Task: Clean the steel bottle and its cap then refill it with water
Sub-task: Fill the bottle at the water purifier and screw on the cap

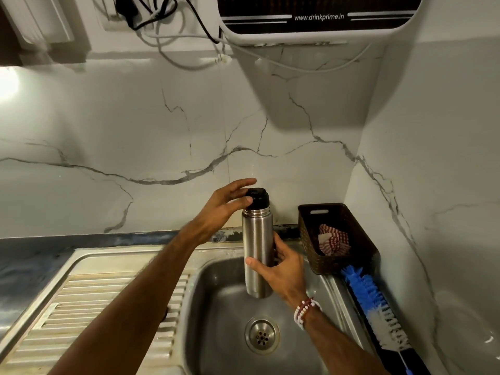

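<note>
left hand [226, 205] curls thumb and fingers round black cap [259, 197] | cap sits on top of steel bottle [257, 247], held upright above sink [216, 293] basin | right hand [281, 266] grips bottle's lower body | brown basket [338, 263] with checked cloth [332, 239] and blue brush [365, 290] lie just right of sink

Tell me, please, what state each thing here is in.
steel bottle: upright, held over the sink, capped.
cap: on the bottle, pinched by left hand.
right hand: gripping the bottle's body.
basket: holds a checked cloth.
brush: lying beside the sink.
</note>
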